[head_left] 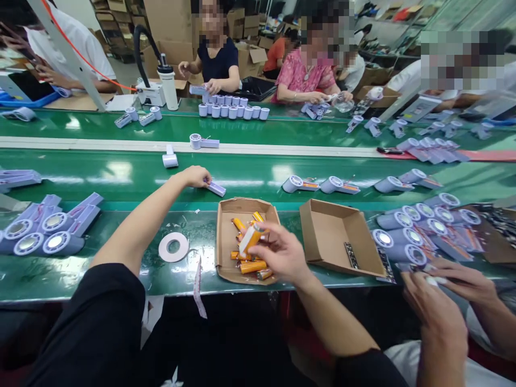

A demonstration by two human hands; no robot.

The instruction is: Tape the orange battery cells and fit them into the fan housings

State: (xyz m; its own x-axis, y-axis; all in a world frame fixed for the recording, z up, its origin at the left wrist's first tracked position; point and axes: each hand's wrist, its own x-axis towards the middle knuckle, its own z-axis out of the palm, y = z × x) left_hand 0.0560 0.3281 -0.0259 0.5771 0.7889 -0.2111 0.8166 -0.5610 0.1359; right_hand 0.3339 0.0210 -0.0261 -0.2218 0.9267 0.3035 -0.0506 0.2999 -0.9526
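Observation:
My left hand (196,176) reaches out over the green belt, its fingers closed on a lavender plastic housing (216,188). The handle end of that housing points right; its other end is hidden under the hand. Between the thumb and fingers of my right hand (284,250) is an orange cylindrical battery (250,240) with a white strip on its side. It is held above a shallow cardboard box (220,236), where several more orange batteries (253,266) lie loose.
A roll of white tape (173,247) lies left of the box. Right stands another cardboard box (322,252) with a dark strip inside. Lavender housings (64,234) are grouped left and others (407,236) right. A co-worker's hands (439,301) work close at right; people sit across the belt.

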